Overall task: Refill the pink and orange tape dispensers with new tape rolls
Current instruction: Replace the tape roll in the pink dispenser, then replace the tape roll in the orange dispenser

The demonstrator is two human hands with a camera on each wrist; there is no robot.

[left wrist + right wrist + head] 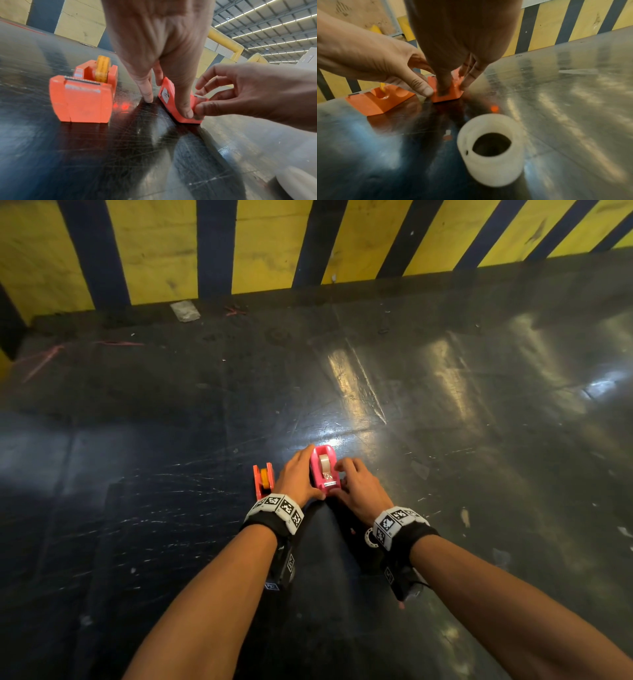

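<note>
Table: a dark scratched tabletop (445, 405) is spread across the frame.
Left hand (296, 474): straight fingers are pressed along the pink plastic tape dispenser (323, 470).
Right hand (359, 491): that dispenser's near end is pinched.
Pink dispenser: set at lower centre, pale roll (324, 462) seated.
Orange plastic tape dispenser (263, 479): just left, yellow roll (264, 477) seated.

Pink dispenser (315, 474) upright w/ clear roll (324, 463); orange dispenser (257, 478) just left, w/ yellow roll (264, 477).

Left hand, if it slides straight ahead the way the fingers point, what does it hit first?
Probably nothing near. The left hand lies beside the pink dispenser; ahead of it only bare table shows, up to the striped wall.
</note>
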